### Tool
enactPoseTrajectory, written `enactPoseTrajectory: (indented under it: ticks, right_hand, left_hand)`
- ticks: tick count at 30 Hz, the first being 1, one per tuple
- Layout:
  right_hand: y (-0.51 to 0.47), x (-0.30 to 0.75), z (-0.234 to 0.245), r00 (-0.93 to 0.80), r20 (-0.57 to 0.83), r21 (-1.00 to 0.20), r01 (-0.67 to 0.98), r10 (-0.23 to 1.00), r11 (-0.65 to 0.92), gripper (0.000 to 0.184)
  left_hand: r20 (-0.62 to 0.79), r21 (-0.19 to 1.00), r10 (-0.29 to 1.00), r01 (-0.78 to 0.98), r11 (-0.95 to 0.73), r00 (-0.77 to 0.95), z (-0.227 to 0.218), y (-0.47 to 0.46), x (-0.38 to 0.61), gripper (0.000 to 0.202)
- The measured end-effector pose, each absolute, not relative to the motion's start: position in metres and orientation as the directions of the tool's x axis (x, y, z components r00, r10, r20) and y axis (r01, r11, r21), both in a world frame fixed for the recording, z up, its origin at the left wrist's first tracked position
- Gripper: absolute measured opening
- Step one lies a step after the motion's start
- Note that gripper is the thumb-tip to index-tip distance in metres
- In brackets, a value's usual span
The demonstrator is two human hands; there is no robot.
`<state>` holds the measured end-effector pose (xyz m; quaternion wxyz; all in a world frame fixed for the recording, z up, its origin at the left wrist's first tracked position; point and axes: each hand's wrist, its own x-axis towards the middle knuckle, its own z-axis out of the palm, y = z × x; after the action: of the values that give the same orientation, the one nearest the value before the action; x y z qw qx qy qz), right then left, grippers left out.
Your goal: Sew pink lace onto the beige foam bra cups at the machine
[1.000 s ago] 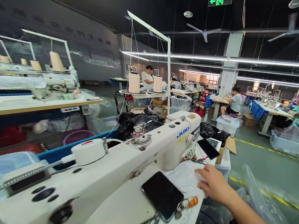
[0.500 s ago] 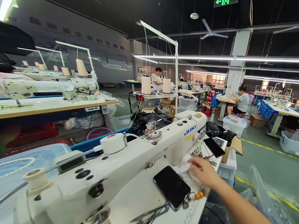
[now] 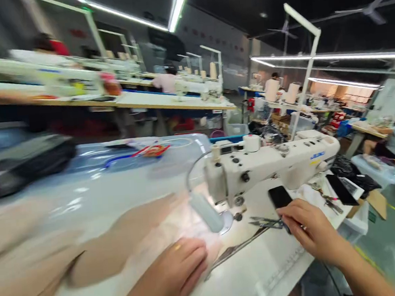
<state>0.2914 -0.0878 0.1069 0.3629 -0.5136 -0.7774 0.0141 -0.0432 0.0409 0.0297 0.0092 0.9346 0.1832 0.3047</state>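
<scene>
The thread snips [image 3: 265, 222] lie on the worktop [image 3: 264, 275] at 6 o'clock of the sewing machine [image 3: 271, 164], with the right hand [image 3: 310, 232] clasping their handle end. They are best gripped behind the blades, tips pointing away. The left hand [image 3: 180, 267], at their 9, rests flat and released on pale fabric [image 3: 146, 237].

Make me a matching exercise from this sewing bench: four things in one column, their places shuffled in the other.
Things
1. left hand
2. right hand
3. black phone
4. thread cones

Places
a. on the thread stand behind the sewing machine
b. flat on the table, in front of the sewing machine
c. fingers at the thread snips
d. resting on the beige fabric

Pairs: 1-d, 2-c, 3-b, 4-a
</scene>
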Motion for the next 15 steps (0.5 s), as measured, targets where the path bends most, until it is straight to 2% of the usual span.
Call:
enactPoseTrajectory:
  ticks: [3, 5, 9, 15]
  right_hand:
    - [-0.059, 0.247, 0.101, -0.535, 0.458, -0.274, 0.675, 0.71, 0.685, 0.026]
    - [-0.036, 0.226, 0.088, -0.655, 0.377, -0.182, 0.641, 0.655, 0.746, 0.021]
    - [-0.003, 0.207, 0.057, -0.718, 0.286, -0.1, 0.636, 0.635, 0.765, 0.018]
    - [-0.002, 0.214, 0.042, -0.725, 0.336, -0.146, 0.591, 0.601, 0.793, 0.023]
  left_hand:
    - [0.497, 0.138, 0.402, 0.387, -0.912, 0.769, 0.033, 0.032, -0.045, 0.029]
    - [0.5, 0.124, 0.407, 0.402, -0.907, 0.765, 0.034, 0.03, -0.041, 0.029]
    - [0.455, 0.103, 0.421, 0.423, -0.9, 0.785, 0.033, 0.028, -0.039, 0.031]
    - [0.461, 0.07, 0.422, 0.442, -0.894, 0.781, 0.037, 0.026, -0.037, 0.025]
